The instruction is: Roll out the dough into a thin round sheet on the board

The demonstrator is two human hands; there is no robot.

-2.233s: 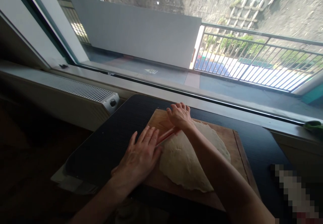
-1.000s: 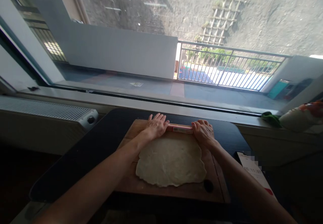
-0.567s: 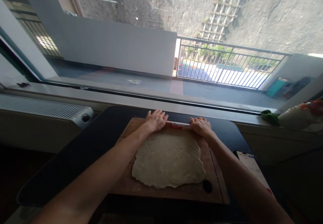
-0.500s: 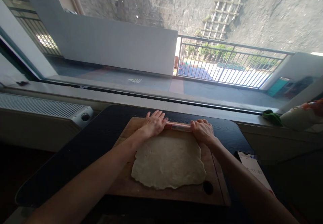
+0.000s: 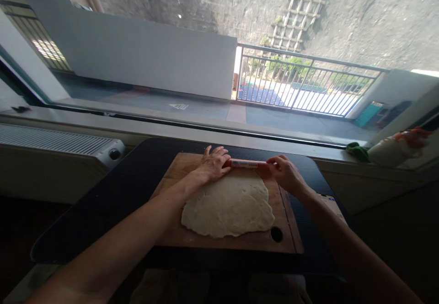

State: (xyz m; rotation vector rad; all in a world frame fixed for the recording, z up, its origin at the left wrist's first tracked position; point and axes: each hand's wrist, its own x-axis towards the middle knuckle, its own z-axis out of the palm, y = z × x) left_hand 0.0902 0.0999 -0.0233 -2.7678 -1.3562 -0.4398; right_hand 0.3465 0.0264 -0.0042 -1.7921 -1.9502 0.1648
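A sheet of rolled-out dough (image 5: 228,210) lies on a wooden board (image 5: 288,235), its outline uneven. Along its far edge rests a reddish rolling pin (image 5: 244,163) with a printed label. My left hand (image 5: 214,163) lies over the pin's left end, fingers stretched out and spread, thumb side against the pin. Closed fingers of my right hand (image 5: 284,171) grip the pin's right end, beyond the dough's far right part. The left palm hides some of the dough's far left edge.
The board sits on a dark table (image 5: 113,194) below a window sill. A phone (image 5: 331,203) lies at the right, partly behind my right forearm. A radiator (image 5: 61,144) stands left. On the sill are a green cloth (image 5: 357,151) and a pale container (image 5: 387,152).
My right hand has shifted slightly right and turned, its fingers now closed at the pin's end. More of the pin's label shows. The dough's upper right edge now slants inward. The view has shifted.
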